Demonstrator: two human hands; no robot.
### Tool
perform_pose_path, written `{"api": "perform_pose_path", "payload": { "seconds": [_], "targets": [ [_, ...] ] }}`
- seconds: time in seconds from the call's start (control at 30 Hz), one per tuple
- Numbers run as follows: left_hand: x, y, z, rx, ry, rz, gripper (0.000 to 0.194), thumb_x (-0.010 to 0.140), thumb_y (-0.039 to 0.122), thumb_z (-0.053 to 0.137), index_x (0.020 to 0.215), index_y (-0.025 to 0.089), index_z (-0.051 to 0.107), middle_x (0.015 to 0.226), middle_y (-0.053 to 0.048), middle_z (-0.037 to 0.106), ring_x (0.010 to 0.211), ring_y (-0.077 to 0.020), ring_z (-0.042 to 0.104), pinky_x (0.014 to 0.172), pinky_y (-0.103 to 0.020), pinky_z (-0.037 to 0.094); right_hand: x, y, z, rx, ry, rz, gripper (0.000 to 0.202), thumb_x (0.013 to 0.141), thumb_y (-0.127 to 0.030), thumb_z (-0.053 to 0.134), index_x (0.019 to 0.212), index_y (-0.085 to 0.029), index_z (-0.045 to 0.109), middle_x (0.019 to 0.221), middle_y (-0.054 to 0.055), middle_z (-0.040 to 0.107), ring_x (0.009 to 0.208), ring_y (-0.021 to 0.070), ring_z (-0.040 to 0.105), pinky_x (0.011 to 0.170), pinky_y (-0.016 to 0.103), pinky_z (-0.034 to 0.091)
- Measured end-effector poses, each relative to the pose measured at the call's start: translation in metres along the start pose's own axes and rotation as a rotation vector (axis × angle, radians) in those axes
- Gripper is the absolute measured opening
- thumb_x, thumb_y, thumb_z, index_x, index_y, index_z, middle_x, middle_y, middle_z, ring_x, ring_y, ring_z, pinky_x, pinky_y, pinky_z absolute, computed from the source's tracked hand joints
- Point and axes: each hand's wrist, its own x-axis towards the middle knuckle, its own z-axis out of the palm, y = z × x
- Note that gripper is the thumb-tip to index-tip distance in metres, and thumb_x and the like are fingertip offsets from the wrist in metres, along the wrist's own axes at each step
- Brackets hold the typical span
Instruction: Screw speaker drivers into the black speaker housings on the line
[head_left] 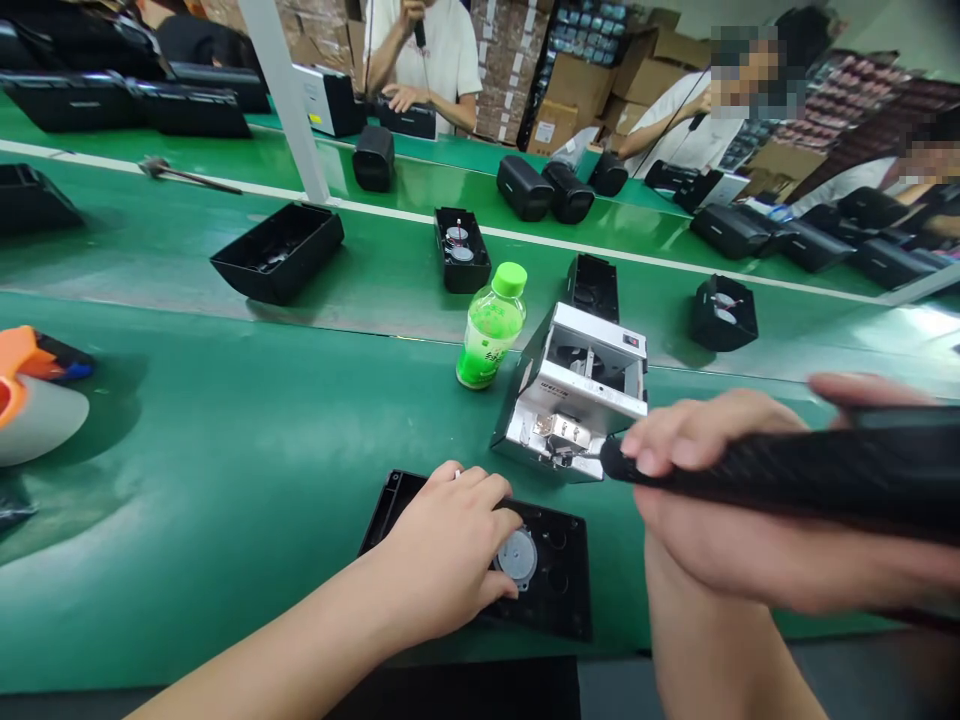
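A black plastic panel (566,590) with a round silver speaker (517,558) lies on the green bench in front of me. My left hand (457,540) rests over it, fingers curled on the panel beside the speaker; what its fingertips pinch, if anything, is hidden. On the right, my right hand (720,480) is wrapped round a black electric screwdriver (810,475), held nearly level. The tool's tip points left and meets the front of a silver screw feeder (592,400), just beyond the panel.
A green-capped bottle (491,330) stands left of the feeder. An orange and white tape dispenser (37,400) sits at far left. Black speaker housings (279,250) lie along the line behind. A white post (285,100) rises at the back, with people working beyond it.
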Motion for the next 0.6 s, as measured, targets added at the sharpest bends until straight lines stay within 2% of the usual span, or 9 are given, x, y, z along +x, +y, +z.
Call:
{"api": "perform_pose_path", "payload": {
  "seconds": [0.07,0.13,0.2,0.33,0.6],
  "targets": [
    [0.000,0.000,-0.001,-0.004,-0.006,-0.002,0.045,0.087,0.053,0.093,0.118,0.024,0.079,0.126,-0.004,0.074,0.115,-0.0311,0.068,0.102,-0.052,0.044,0.010,0.017,0.012,-0.013,-0.037,-0.073,0.074,0.086,-0.097,0.048,0.104,-0.027,0.066,0.055,-0.004,0.065,0.037,0.0209,0.054,0.035,0.035,0.045],
    [0.001,0.000,-0.003,-0.016,-0.005,-0.007,0.044,0.086,0.054,0.093,0.117,0.024,0.079,0.126,-0.005,0.073,0.115,-0.0310,0.069,0.102,-0.051,0.045,0.013,0.030,0.021,-0.036,-0.077,0.005,0.078,0.084,-0.101,0.045,0.103,-0.027,0.063,0.052,-0.005,0.063,0.035,0.0199,0.052,0.033,0.034,0.044],
    [0.001,0.000,-0.003,-0.024,-0.003,-0.009,0.045,0.086,0.055,0.092,0.118,0.025,0.079,0.128,-0.005,0.073,0.117,-0.0315,0.069,0.103,-0.051,0.045,0.013,0.036,0.025,-0.051,-0.078,0.075,0.081,0.087,-0.101,0.041,0.111,-0.026,0.062,0.053,-0.006,0.062,0.035,0.0195,0.052,0.034,0.035,0.046],
    [0.001,0.000,-0.003,-0.017,-0.004,0.001,0.048,0.087,0.056,0.091,0.120,0.024,0.080,0.128,-0.006,0.073,0.119,-0.0320,0.069,0.104,-0.052,0.045,0.013,0.034,0.021,-0.064,-0.039,0.079,0.088,0.088,-0.101,0.036,0.125,-0.026,0.063,0.053,-0.007,0.060,0.035,0.0193,0.051,0.032,0.033,0.044],
    [0.001,0.000,-0.004,-0.032,-0.007,0.001,0.045,0.088,0.053,0.091,0.121,0.024,0.079,0.129,-0.006,0.072,0.118,-0.0324,0.069,0.103,-0.053,0.048,0.014,0.036,0.014,-0.056,-0.019,0.067,0.084,0.090,-0.099,0.033,0.125,-0.030,0.066,0.055,-0.007,0.062,0.036,0.0189,0.053,0.033,0.032,0.046]
  ]
}}
